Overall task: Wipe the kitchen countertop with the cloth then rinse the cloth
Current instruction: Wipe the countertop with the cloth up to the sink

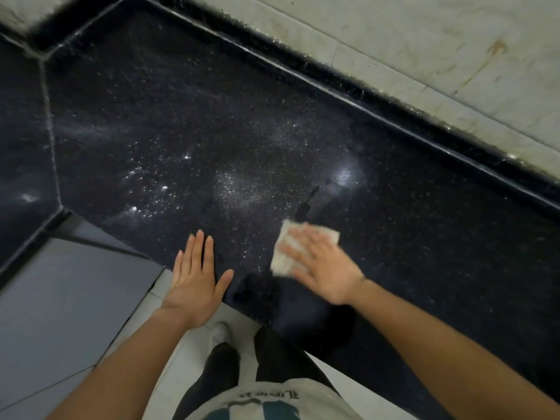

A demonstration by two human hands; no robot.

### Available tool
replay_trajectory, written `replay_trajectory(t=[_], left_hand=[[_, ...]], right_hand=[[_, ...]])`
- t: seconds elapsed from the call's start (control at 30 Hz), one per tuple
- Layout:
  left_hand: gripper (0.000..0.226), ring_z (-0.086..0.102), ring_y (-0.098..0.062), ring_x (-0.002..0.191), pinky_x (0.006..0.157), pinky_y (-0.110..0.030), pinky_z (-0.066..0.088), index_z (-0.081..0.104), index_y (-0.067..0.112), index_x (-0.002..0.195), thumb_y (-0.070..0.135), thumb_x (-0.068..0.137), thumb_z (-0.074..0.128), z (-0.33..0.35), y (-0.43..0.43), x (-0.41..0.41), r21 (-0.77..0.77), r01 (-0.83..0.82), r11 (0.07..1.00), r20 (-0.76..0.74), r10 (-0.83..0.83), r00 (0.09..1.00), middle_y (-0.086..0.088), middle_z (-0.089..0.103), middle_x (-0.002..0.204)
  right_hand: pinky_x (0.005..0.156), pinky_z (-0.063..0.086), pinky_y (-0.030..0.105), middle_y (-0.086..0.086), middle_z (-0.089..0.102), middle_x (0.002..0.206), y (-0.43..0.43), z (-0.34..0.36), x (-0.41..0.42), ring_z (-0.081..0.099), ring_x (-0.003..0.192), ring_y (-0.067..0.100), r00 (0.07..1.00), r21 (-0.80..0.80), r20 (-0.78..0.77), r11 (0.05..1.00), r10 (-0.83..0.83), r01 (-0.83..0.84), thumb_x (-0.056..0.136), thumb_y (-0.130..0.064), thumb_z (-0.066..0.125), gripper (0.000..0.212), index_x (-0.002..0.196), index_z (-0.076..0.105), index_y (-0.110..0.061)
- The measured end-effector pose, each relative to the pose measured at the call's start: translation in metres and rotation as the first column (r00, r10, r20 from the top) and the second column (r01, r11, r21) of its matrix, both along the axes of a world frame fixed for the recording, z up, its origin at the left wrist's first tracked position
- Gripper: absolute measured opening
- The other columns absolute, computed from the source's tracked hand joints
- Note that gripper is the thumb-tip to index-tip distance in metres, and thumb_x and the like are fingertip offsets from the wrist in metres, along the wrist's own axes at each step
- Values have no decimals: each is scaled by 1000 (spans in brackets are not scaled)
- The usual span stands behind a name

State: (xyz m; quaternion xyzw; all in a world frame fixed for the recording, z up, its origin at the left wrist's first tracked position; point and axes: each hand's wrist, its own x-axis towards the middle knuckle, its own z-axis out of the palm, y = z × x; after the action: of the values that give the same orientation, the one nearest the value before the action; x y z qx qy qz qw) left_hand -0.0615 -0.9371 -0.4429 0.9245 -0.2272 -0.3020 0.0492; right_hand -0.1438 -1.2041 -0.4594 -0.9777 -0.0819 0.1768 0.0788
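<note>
Surroundings: wall, floor and clothing.
Up and to the right you see a pale tiled wall (424, 40) with a brown stain (497, 48). At lower left, a grey panel (60, 298) meets pale floor tiles (169, 353). Along the bottom edge you'll find a white shoe (219, 333), dark trousers (221, 374) and a light shirt (272, 401) with teal print.

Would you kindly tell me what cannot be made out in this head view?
- cloth: head view, largely covered by the right hand pressing it; both motion-blurred.
- countertop: cut off by the left and right frame edges.
- shirt print: cut off by the bottom edge, unreadable.
- Where the cloth gets rinsed: nothing of it lies in frame.
</note>
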Motion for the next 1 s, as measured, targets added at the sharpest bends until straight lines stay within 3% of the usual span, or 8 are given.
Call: replay_trajectory(t=[0.13,0.37,0.43,0.53,0.67,0.77,0.87,1.0], left_hand=[[73,-42,-16,132,109,-32,-24,-36,16,135,59,89,2,2,-1,-2,-15,-24,1000,-13,24,1000,-2,-43,144],[76,-40,-17,133,109,-32,-23,-35,16,136,62,83,-6,3,-1,-1,-10,-34,999,-8,34,999,-2,-45,143],[78,-39,-18,134,110,-32,-23,-35,16,136,62,80,-9,4,-1,-1,-19,-38,999,-5,37,999,-3,-44,143],[83,-40,-16,133,109,-32,-24,-36,16,136,69,73,-20,3,1,-1,-39,-29,999,-15,28,999,-2,-45,142],[95,-41,-14,132,109,-31,-25,-36,17,135,75,60,-35,2,1,-2,-40,-27,999,-9,27,1000,1,-47,140],[82,-40,-13,133,109,-30,-24,-34,17,136,69,75,-17,4,0,-2,-35,-39,999,6,40,999,0,-43,143],[76,-41,-11,133,110,-30,-23,-31,19,139,63,85,0,4,-1,-2,-39,-57,998,9,57,998,2,-40,147],[82,-44,-9,130,112,-31,-21,-33,20,139,71,77,-15,-1,0,-2,-16,-53,998,17,53,998,4,-43,144]], right_hand=[[118,-12,34,1,-12,161,-57,7,35,-18,146,21,913,-32,-33,913,-407,407,96,-57,11,60,151,-4,-38],[118,-10,43,6,-15,160,-39,3,67,-19,146,26,629,-15,-39,630,-776,777,102,-47,10,56,153,-6,-30],[118,-9,45,11,-15,160,-3,-2,62,-18,146,32,691,-31,-24,691,-723,722,101,-48,6,59,152,-10,-25],[119,-2,47,11,-19,156,57,-5,33,-17,145,34,892,-3,-30,892,-452,452,91,-54,-19,65,149,-18,-23],[113,10,42,10,17,159,69,-7,3,18,145,30,990,7,8,990,-138,138,101,-50,7,58,153,14,-25],[116,4,38,6,7,160,35,-3,13,6,147,25,998,-6,18,999,53,-53,98,-57,7,59,152,4,-32],[117,-14,34,-2,-22,155,-9,-1,40,-18,146,20,999,-35,-1,998,-45,45,91,-65,-1,63,147,-16,-38],[117,-14,33,0,-17,160,-71,5,82,-20,146,19,938,-41,-26,938,-346,345,94,-62,4,64,151,-10,-35]])
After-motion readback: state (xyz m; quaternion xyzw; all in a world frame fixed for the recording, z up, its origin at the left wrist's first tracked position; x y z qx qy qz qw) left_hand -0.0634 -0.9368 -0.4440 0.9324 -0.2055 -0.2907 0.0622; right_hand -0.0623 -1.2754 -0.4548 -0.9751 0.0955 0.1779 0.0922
